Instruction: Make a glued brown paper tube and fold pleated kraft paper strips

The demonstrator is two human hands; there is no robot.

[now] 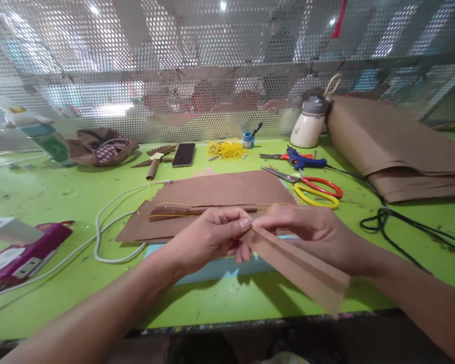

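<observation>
Both hands meet in the middle, above the near part of the green table. My left hand (216, 230) pinches one end of a folded brown paper strip (299, 265) between thumb and fingers. Close beside it, my right hand (307, 227) grips the same end, fingertips pressed together. The strip slants down to the right, its lengthwise crease showing and its far end loose. Behind the hands lie brown paper sheets (227, 187) and a narrow pleated bundle of brown paper (170, 211) with yellow string along it. A light blue sheet (212, 270) shows underneath.
Scissors (314, 189) and a blue glue gun (305, 159) lie at the right, its black cable trailing. Further back are a phone (184, 154), yellow paper shreds (225, 149), a cream bottle (309, 124) and large brown paper (394, 136). A purple power strip (26, 255) sits left.
</observation>
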